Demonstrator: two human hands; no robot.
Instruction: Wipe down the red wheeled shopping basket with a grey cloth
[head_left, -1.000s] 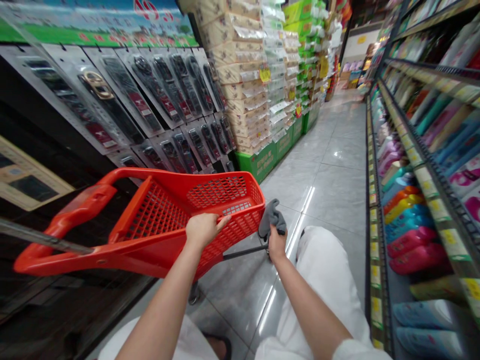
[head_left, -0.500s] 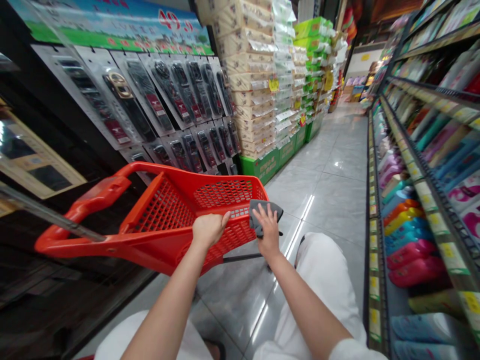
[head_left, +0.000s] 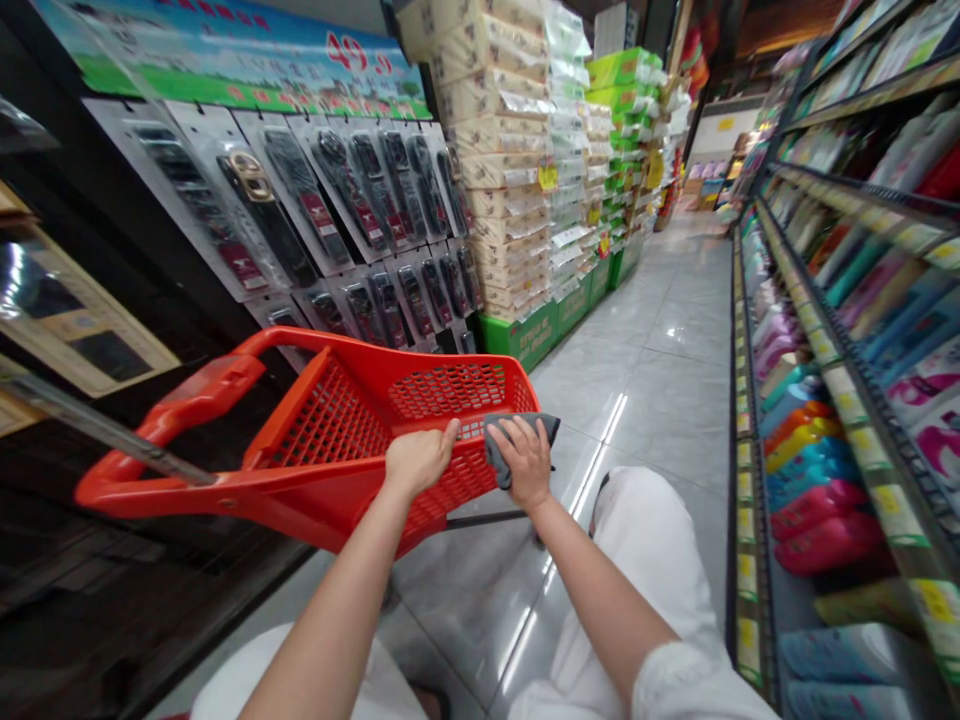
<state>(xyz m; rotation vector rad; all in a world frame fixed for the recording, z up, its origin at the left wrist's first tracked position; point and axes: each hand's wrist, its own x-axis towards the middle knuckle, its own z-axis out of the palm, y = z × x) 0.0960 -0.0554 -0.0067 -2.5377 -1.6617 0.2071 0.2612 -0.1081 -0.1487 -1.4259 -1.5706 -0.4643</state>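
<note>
A red plastic shopping cart (head_left: 300, 490) with perforated sides stands in front of me, its handle to the left. My left hand (head_left: 420, 460) is closed over the near rim of the basket, thumb pointing right along it. Further right, near the front corner of the rim, my right hand (head_left: 525, 462) presses a grey cloth (head_left: 495, 470) against the cart. Its fingers are bent over the cloth, which partly covers the rim corner. No goods show inside the basket.
Packaged belts (head_left: 322, 190) hang on a rack behind the cart. Stacked tissue packs (head_left: 514, 180) stand on green bases along the left. Shelves of bottles (head_left: 817, 440) line the right side. Grey floor tiles (head_left: 637, 370) run down the aisle between.
My right hand has slid a little left along the cart's rim with the grey cloth, its fingers now more bent. My left hand keeps its place on the rim.
</note>
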